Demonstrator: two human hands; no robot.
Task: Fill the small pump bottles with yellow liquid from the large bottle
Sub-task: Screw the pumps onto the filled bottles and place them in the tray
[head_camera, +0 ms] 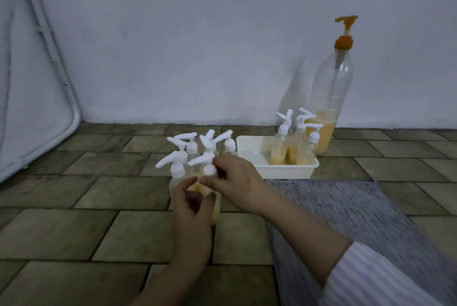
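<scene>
Capping a small bottle, floor, front of cluster.
Left hand (pixel 191 203) grips bottle (pixel 214 209) body; right hand (pixel 232 177) pinches its cap (pixel 209 170). Large bottle (pixel 326 98) behind tray (pixel 284 171), against wall.

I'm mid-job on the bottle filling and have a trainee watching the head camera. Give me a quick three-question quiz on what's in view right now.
1. True or false: the large bottle with the orange pump stands inside the white tray.
2. Multiple choice: what does the right hand pinch? A) the orange pump B) the white cap of the held pump bottle C) the tray rim
3. Fill in: the left hand grips the held bottle's ____.

Key:
1. False; it stands on the tiled floor behind the tray, by the wall.
2. B
3. body

The small bottles in the tray show yellow liquid in their lower parts.
</scene>
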